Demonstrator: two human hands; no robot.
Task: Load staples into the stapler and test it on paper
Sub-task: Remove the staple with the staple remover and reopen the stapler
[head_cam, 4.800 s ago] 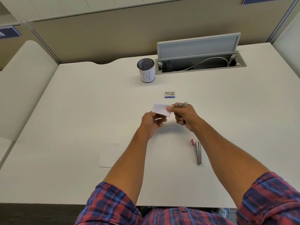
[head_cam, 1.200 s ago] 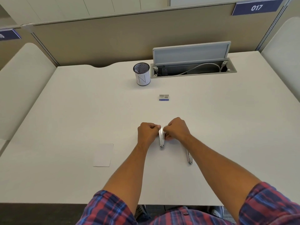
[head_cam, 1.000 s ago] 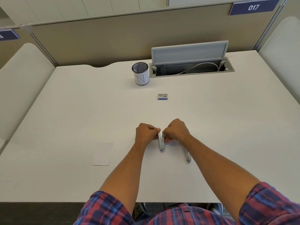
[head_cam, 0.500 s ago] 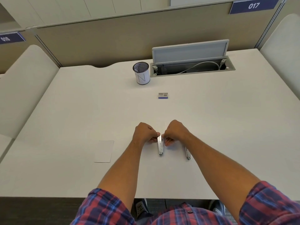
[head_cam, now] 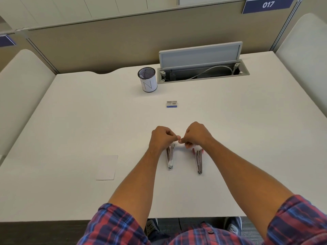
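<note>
Apparently both hands, left hand (head_cam: 161, 138) and right hand (head_cam: 195, 136), are pinching something tiny, likely staples, just above the opened silver metal stapler (head_cam: 170, 157), readying loading.

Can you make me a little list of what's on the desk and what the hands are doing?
left hand: fingers curled, pinching something tiny, too small to tell
right hand: fingers curled, fingertips meeting the left hand's
left stapler: lying on the desk under the left hand
right stapler: lying beside it, red at its far end
staple box: farther back, apart from the hands
paper: flat, left of the arms
cup: upright, marked N
desk: white
</note>
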